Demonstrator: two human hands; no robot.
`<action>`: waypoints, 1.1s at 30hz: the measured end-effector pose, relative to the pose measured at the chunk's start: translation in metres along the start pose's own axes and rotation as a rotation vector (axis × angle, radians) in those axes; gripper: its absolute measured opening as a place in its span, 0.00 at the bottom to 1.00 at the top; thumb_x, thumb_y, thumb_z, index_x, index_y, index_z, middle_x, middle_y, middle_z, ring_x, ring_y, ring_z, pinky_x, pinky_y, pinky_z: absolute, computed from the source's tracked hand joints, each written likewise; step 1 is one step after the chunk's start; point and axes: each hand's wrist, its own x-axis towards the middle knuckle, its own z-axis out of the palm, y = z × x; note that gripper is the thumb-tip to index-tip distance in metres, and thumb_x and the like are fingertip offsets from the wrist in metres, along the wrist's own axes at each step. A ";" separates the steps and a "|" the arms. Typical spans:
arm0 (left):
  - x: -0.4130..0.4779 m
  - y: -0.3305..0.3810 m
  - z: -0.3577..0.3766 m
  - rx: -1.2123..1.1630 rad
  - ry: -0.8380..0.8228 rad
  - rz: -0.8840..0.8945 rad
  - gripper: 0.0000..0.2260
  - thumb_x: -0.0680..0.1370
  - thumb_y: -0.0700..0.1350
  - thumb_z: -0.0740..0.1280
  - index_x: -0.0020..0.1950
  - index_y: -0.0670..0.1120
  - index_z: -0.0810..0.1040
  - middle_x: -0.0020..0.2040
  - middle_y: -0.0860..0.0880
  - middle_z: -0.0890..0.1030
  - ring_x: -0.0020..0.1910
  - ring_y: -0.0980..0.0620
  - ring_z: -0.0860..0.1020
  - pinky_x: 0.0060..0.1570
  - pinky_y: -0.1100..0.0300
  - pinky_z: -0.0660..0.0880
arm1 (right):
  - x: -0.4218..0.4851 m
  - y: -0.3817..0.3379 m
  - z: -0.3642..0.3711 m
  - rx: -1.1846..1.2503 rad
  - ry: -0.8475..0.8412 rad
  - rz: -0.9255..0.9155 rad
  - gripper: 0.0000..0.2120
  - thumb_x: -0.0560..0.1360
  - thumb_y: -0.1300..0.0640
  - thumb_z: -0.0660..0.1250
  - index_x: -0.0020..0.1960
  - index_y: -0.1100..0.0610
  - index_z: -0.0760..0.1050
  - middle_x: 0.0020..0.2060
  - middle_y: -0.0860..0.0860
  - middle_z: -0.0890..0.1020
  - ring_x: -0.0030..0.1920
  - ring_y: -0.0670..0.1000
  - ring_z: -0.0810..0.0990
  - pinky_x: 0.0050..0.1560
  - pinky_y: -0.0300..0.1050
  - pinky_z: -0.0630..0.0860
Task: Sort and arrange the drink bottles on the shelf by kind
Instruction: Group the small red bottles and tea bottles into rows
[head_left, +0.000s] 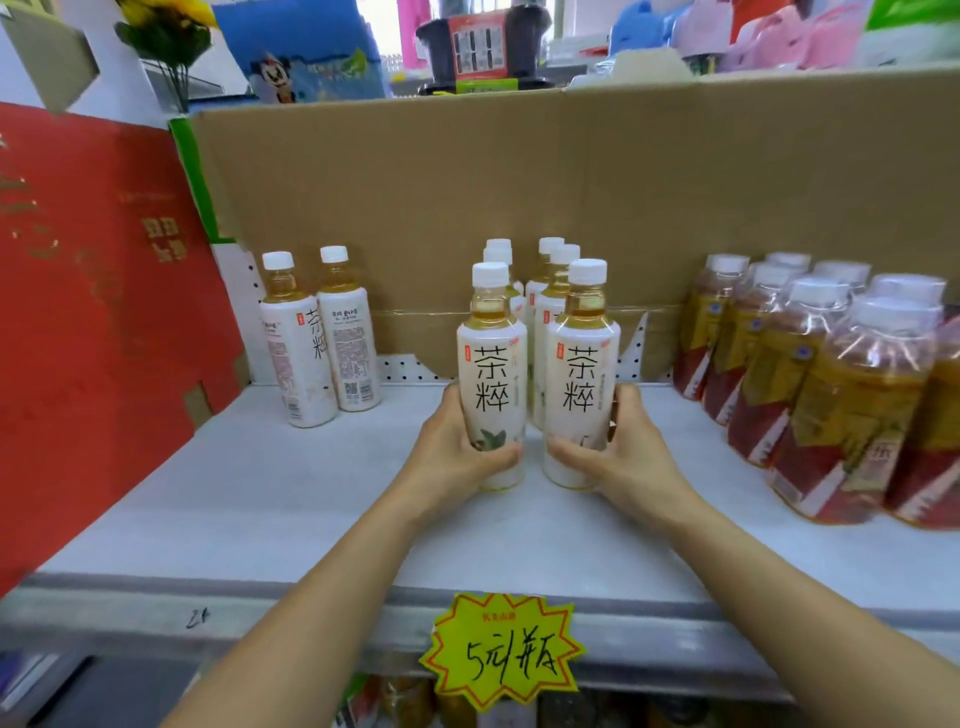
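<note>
**A:** Nearest is the yellow price tag (501, 652) on the shelf (260, 519) front edge. What are the hands doing?

**B:** The left hand (457, 452) curls round the foot of the left tea bottle (492, 374), and the right hand (623, 457) round the right tea bottle (582, 374). Both seem to stand mid-shelf, heading two rows.

**A:** What's the danger?

**B:** Low grips on tall bottles. A hard shove backward could tip them into the white-capped rows (550, 275) just behind.

**A:** And farther back?

**B:** Two matching bottles (322, 338) stand apart near the back-left corner. If they are overlooked, that kind stays split. The red-labelled bottles (810, 374) along the right edge sit close enough for a forearm to catch.
</note>
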 end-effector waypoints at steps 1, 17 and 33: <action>0.000 0.000 0.001 0.006 0.008 -0.005 0.30 0.70 0.41 0.79 0.66 0.54 0.67 0.61 0.56 0.78 0.59 0.59 0.78 0.56 0.65 0.76 | 0.001 0.002 0.002 0.004 0.003 -0.005 0.28 0.68 0.56 0.79 0.61 0.54 0.66 0.56 0.45 0.79 0.56 0.46 0.79 0.57 0.45 0.78; -0.013 -0.024 -0.065 0.146 0.292 -0.039 0.33 0.74 0.53 0.75 0.75 0.50 0.63 0.70 0.53 0.66 0.69 0.54 0.67 0.71 0.51 0.68 | -0.018 -0.054 0.020 -0.022 0.382 -0.621 0.16 0.77 0.46 0.60 0.60 0.51 0.63 0.48 0.47 0.70 0.45 0.50 0.72 0.45 0.45 0.72; 0.090 -0.097 -0.176 -0.065 0.335 -0.228 0.36 0.73 0.40 0.76 0.74 0.46 0.58 0.67 0.48 0.75 0.62 0.48 0.76 0.64 0.48 0.74 | 0.144 -0.092 0.246 0.244 -0.228 0.189 0.58 0.65 0.56 0.76 0.80 0.49 0.39 0.75 0.50 0.66 0.74 0.55 0.67 0.73 0.60 0.64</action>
